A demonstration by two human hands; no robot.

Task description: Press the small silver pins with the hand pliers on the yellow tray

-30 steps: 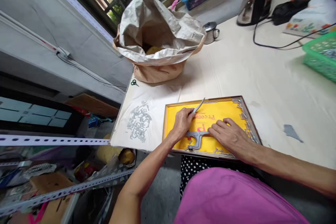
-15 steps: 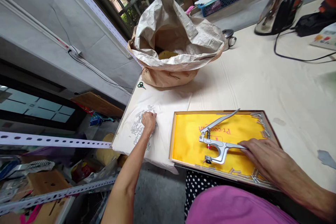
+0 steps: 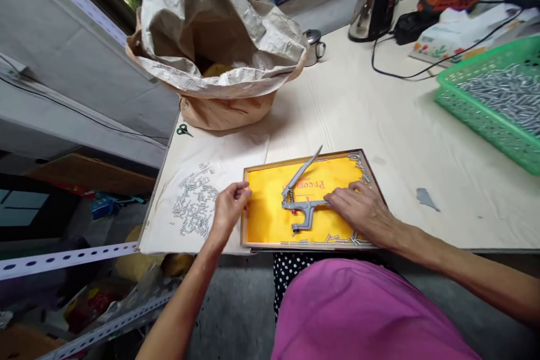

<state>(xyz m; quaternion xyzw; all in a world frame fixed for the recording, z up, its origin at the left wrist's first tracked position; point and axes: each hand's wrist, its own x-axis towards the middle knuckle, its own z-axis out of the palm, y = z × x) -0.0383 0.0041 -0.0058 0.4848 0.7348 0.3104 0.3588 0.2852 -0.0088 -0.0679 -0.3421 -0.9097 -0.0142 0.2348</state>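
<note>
My right hand (image 3: 361,212) is wrapped round the lower handle of grey metal snap-fastener pliers (image 3: 307,212), whose upper handle stands raised and jaws face left. The pliers are over a shallow wooden-rimmed tray (image 3: 245,225) with a yellow lining (image 3: 265,191) printed in red. My left hand (image 3: 230,208) is at the tray's left edge, thumb and fingers pinched together; anything between them is too small to make out. Left of that hand, a pile of small silvery metal pins (image 3: 194,205) is spread on the pale cloth. More such pins (image 3: 337,238) line the tray's right and near sides.
A large open woven sack (image 3: 228,107) stands at the back left, with green-handled scissors (image 3: 184,130) beside it. A green basket (image 3: 485,118) of metal pins is at the right. Behind are a kettle (image 3: 373,3), a lidded metal cup (image 3: 313,48) and a black cable (image 3: 396,76).
My left hand has moved right, from the pile of pins to the tray's left edge. My right hand still grips the pliers. The view has turned right, bringing in the green basket.
</note>
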